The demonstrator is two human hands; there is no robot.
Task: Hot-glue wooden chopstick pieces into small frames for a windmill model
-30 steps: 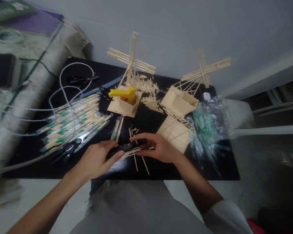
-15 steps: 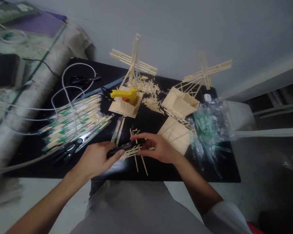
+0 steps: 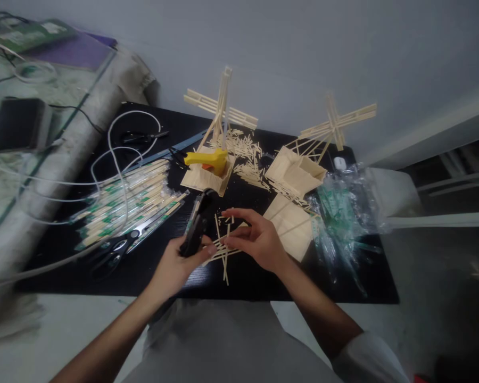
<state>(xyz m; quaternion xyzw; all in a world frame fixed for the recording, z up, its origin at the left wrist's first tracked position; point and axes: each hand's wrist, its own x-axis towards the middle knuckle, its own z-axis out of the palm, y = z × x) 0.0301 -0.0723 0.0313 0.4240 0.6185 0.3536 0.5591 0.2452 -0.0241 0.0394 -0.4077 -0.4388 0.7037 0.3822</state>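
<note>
My left hand (image 3: 178, 266) is wrapped round a black hand tool (image 3: 197, 229), tilted upward; its exact kind is too dim to make out. Close to its right, my right hand (image 3: 259, 239) has its thumb and a curled finger at a bundle of thin crossed wooden sticks (image 3: 225, 260), with the index finger stretched out above them. The fingers partly hide where they meet the sticks. A flat wooden panel (image 3: 289, 226) lies under and beside my right wrist.
Two stick-built windmill models stand behind, one holding a yellow glue gun (image 3: 205, 158). Loose stick pieces (image 3: 243, 146) lie between them. Wrapped chopsticks (image 3: 123, 197), scissors (image 3: 120, 247) and a white cable (image 3: 122, 181) are left; plastic wrappers (image 3: 343, 213) lie right.
The black tool has swung from nearly level at my right fingers to a steep upward tilt, away from them. The crossed sticks have shifted, their lower ends now closer together.
</note>
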